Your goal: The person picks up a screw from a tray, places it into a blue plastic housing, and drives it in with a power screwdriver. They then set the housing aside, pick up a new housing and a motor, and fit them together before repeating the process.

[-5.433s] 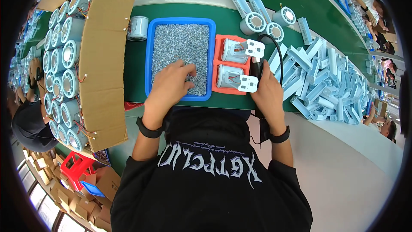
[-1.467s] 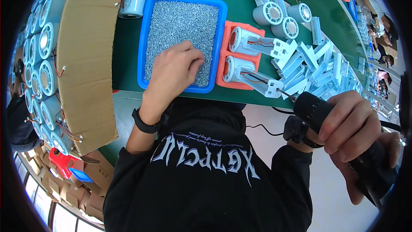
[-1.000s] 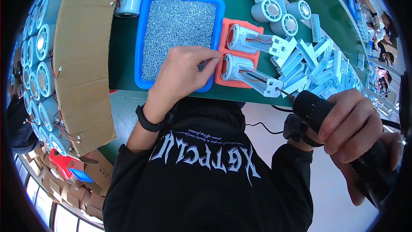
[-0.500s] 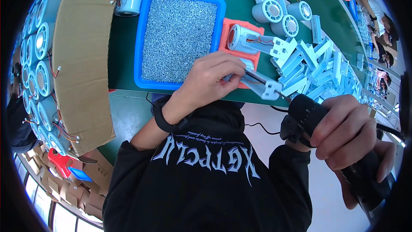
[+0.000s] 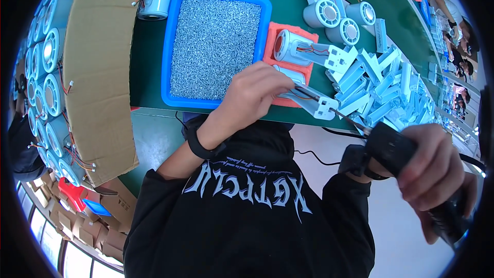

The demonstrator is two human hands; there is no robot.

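Note:
My left hand (image 5: 254,90) is closed in a pinch at the left end of a white metal bracket (image 5: 324,108); anything between its fingertips is hidden. Under and beside it, a white cylindrical motor (image 5: 291,73) shows partly in a red foam holder (image 5: 271,36). My right hand (image 5: 432,170) grips a black electric screwdriver (image 5: 388,144). Its long thin bit (image 5: 350,119) runs through the bracket's end plate toward my left fingertips. Another motor (image 5: 296,41) with red and dark wires lies in the holder's far slot, a bracket (image 5: 337,59) at its right end.
A blue tray (image 5: 165,56) full of small screws stands left of the holder. Loose brackets (image 5: 381,82) are heaped at right, with several motors (image 5: 328,14) behind. One motor (image 5: 156,1) stands near a cardboard sheet (image 5: 100,72), beyond which motors are stacked. A black cable (image 5: 339,132) hangs below the table edge.
My right hand and the screwdriver have shifted right and away from the bracket, exposing more of the bit. My left hand has shifted slightly, its fingertips staying by the bracket's left end.

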